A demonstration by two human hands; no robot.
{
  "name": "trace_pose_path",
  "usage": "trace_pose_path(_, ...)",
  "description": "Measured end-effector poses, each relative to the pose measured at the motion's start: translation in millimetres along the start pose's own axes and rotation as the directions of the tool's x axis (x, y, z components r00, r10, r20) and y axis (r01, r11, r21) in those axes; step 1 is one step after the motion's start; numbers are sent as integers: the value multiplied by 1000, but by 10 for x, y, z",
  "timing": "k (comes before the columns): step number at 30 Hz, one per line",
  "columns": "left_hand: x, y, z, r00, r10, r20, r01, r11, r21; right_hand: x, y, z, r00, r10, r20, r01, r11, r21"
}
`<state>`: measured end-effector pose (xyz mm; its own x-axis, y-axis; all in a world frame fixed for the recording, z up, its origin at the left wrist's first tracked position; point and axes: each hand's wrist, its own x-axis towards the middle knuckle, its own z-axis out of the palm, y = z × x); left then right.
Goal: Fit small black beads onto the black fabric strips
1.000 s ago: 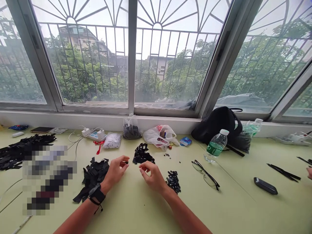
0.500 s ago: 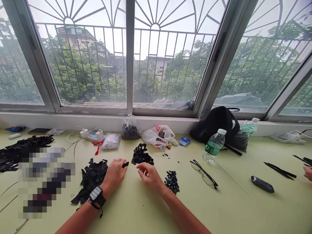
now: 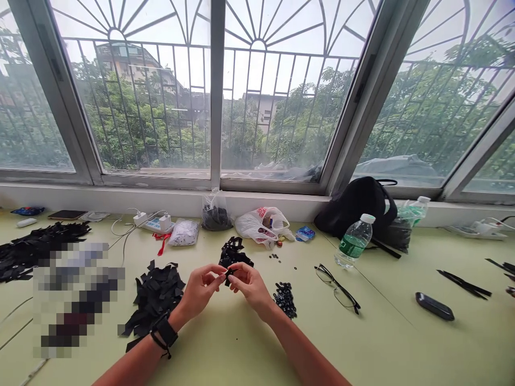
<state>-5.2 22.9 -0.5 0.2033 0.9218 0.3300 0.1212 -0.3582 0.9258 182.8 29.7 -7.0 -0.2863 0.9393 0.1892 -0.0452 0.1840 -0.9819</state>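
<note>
Black piece (image 3: 229, 275) between left hand (image 3: 203, 289) and right hand (image 3: 250, 284), fingertips of both pinching it; long axis runs roughly away from wearer.

1. Left hand (image 3: 202, 289) and right hand (image 3: 250, 287) partly hide a small black piece (image 3: 229, 274) (its details too tiny to read).
2. Pixelation (image 3: 78, 311) masks whatever lies at left.
3. The picture's left edge crops a black strip heap (image 3: 30, 249).
</note>
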Motion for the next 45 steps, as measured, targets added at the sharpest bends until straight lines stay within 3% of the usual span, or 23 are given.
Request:
trace_pose_path(4, -20, 9, 10, 997, -25, -69, 27, 999, 19, 21, -14, -57, 995, 20, -97, -15, 999, 52)
trace_pose_path(10, -22, 112, -1, 980, -61, -188, 64, 998, 10, 5, -75, -33, 997, -24, -79, 31, 996, 88)
trace_pose_path(17, -5, 150, 48, 989, -127, 75, 125, 991, 37, -25, -85, 34, 999, -49, -21, 49, 999, 24)
trace_pose_path(22, 21, 103, 21, 980, -184, 81, 190, 978, -81, -75, -97, 96, 996, -64, 69, 63, 998, 4)
trace_pose_path(28, 15, 74, -24, 975, -222, -19, 210, 947, -244, -77, -107, 79, 994, -60, 95, 69, 994, -86)
trace_pose_path(32, 14, 52, -26, 949, -291, -124, 237, 914, -329, -30, -287, -252, 984, -50, 170, 105, 937, -333)
trace_pose_path(35, 16, 56, -21, 937, -312, -158, 229, 889, -396, -12, -427, -699, 992, -112, 61, 127, 819, -560)
trace_pose_path(37, 18, 68, -19, 944, -297, -140, 218, 885, -411, -29, -467, -1012, 996, -91, 21, 83, 749, -657)
trace_pose_path(41, 12, 92, -16, 956, -280, -88, 235, 908, -346, -134, -453, -1442, 987, 161, 16, -99, 682, -724)
trace_pose_path(45, -1, 93, -11, 958, -285, -38, 260, 914, -310, -227, -454, -1554, 945, 317, 84, -157, 662, -733)
